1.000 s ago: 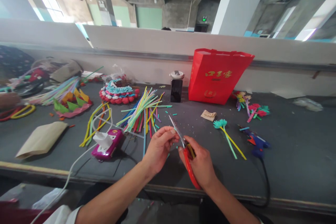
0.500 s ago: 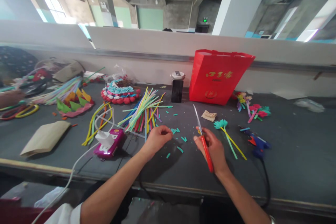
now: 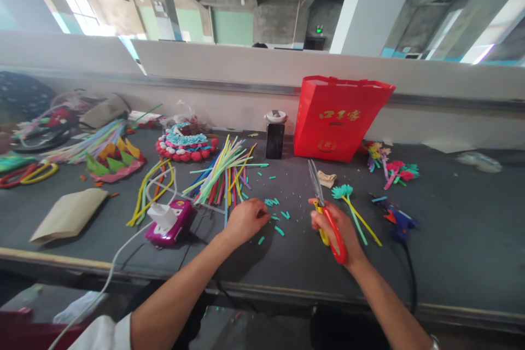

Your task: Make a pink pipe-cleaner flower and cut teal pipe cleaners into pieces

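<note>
My left hand (image 3: pixel 247 221) is low over the dark table with its fingers pinched. A small teal strip (image 3: pixel 275 217) shows right at its fingertips. Several more teal cut pieces (image 3: pixel 271 202) lie scattered just beyond and to the right. In my right hand (image 3: pixel 340 229) are scissors (image 3: pixel 315 181) with one red and one yellow handle loop, their blades pointing up and away from me. To the right of that hand lies a teal flower (image 3: pixel 342 192) of cut strips, with green and yellow stems.
Fuzzy craft stems (image 3: pixel 223 175) lie in a pile beyond my left hand. Left of it is a purple power socket (image 3: pixel 170 224) with a white plug. A phone (image 3: pixel 274 141), a red bag (image 3: pixel 342 117), a glue gun (image 3: pixel 400 224) and a brown paper packet (image 3: pixel 69 214) are around.
My right hand has turned the scissors, so both handle loops now show and the blades point more to the upper left. My left hand has come slightly down, fingers still pinched.
</note>
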`<state>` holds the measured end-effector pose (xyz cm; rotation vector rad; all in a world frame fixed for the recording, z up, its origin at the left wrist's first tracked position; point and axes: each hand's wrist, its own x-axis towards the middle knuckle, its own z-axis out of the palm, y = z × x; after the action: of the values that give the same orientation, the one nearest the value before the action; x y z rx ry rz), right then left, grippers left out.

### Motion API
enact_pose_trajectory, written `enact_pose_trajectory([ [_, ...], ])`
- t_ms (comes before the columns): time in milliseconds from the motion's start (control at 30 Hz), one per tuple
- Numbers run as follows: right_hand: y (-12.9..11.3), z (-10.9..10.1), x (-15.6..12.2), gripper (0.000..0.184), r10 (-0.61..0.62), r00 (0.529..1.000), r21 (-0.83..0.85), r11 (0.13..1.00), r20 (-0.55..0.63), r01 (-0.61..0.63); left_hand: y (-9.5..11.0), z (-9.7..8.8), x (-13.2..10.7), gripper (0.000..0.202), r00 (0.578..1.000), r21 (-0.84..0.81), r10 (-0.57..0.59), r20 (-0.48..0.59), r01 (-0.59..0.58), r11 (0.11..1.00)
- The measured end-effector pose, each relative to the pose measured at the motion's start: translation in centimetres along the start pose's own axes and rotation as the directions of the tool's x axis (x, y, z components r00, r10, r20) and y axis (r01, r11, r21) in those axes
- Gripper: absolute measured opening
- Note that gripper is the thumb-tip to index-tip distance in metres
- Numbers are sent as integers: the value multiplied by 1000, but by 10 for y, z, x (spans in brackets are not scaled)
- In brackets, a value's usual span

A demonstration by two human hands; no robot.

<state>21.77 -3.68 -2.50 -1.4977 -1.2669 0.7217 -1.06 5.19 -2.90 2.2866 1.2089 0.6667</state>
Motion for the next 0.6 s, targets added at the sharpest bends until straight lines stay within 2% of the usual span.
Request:
enact_pose_trajectory([
  [100,6,-7,1,48,1,999,-30,1000,46,1,-5,-7,4,11,1000,30,10,-14,-10,999],
  [200,12,-13,0,46,-24,999,-44,999,23,25,-9,-10,10,17,999,51,27,-33,-26,998],
  [400,25,-29,3,44,-5,1000,-132,991,22,8,-14,3,26,23,995,116,101,-6,-100,988],
  [600,43,-41,11,44,15,999,-168,986,53,-6,-18,9,30,29,993,158,120,21,-122,980],
])
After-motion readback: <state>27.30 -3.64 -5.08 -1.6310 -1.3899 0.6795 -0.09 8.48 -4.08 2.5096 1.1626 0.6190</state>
